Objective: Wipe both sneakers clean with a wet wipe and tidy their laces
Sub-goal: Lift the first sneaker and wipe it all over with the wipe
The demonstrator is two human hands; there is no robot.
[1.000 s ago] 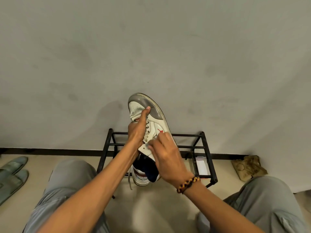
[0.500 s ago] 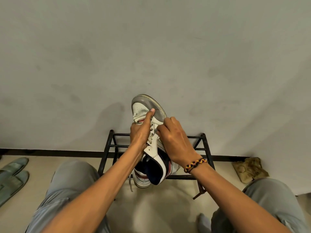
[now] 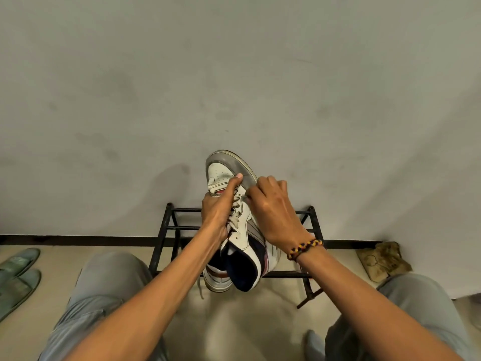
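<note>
I see the left hand (image 3: pixel 217 213) gripping the sneaker (image 3: pixel 235 220) up in the air above the shoe rack (image 3: pixel 171 227), right hand (image 3: pixel 273 209) fingers pinching near the top eyelets, and a hard tug could twist the shoe loose and drop it.

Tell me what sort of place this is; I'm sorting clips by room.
Probably a home entryway: a black shoe rack stands against the wall, slippers lie on the floor, and a sneaker is being handled.

Scuffed smooth leather-look sneaker (image 3: pixel 235 204), black metal rack (image 3: pixel 166 230), matt wall (image 3: pixel 234 74).
</note>
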